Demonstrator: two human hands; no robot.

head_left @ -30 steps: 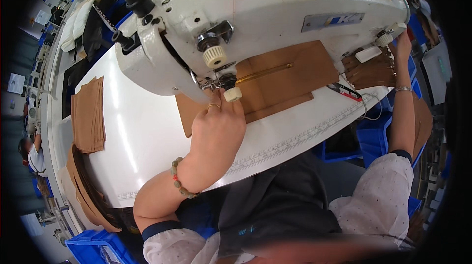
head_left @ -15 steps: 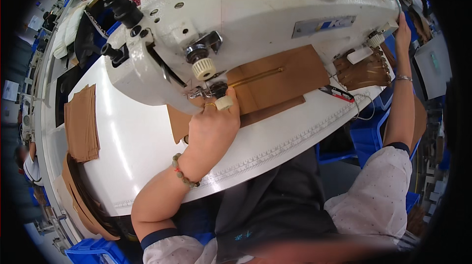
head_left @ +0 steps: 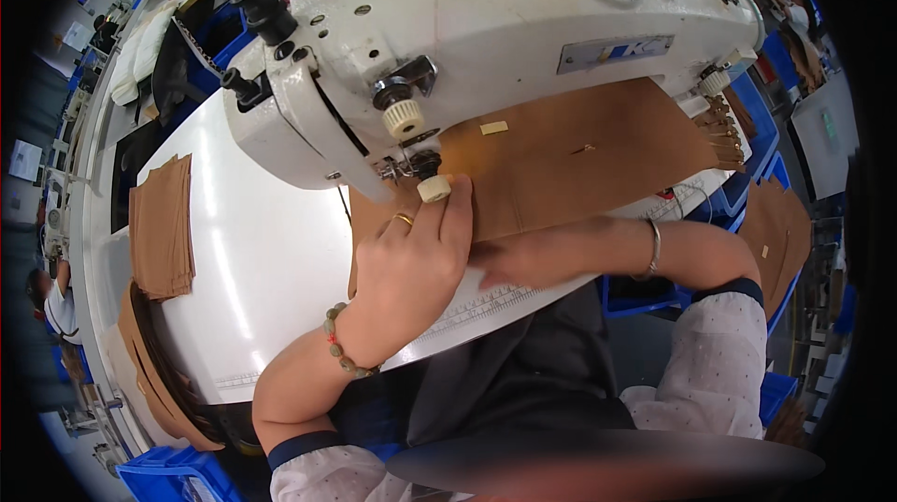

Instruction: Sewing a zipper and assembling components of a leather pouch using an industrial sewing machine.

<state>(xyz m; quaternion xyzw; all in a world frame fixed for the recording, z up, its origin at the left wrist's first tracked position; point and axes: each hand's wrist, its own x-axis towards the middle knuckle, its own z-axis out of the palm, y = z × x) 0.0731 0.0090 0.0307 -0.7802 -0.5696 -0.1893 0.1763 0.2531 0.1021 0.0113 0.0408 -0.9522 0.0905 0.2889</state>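
A white industrial sewing machine (head_left: pixel 486 44) stands on a white table (head_left: pixel 271 259). Under its arm lies a flat brown leather piece (head_left: pixel 579 156). My left hand (head_left: pixel 411 259) rests palm down on the leather's left part, just below the needle and presser foot (head_left: pixel 411 166); one fingertip wears a pale thimble-like cap (head_left: pixel 434 188), another finger a ring. My right hand (head_left: pixel 533 254) lies flat at the leather's near edge, next to the left hand, a thin bracelet on the wrist. Both hands press the leather; neither grips it.
A stack of brown pieces (head_left: pixel 161 226) lies at the table's left. More brown pieces hang at the left edge (head_left: pixel 140 371) and sit at the right (head_left: pixel 780 222). Blue bins (head_left: pixel 168 479) stand below. A ruler strip (head_left: pixel 486 301) runs along the near table edge.
My right hand has come from the far right of the machine down to the leather's near edge beside my left hand. The view has moved closer to the machine.
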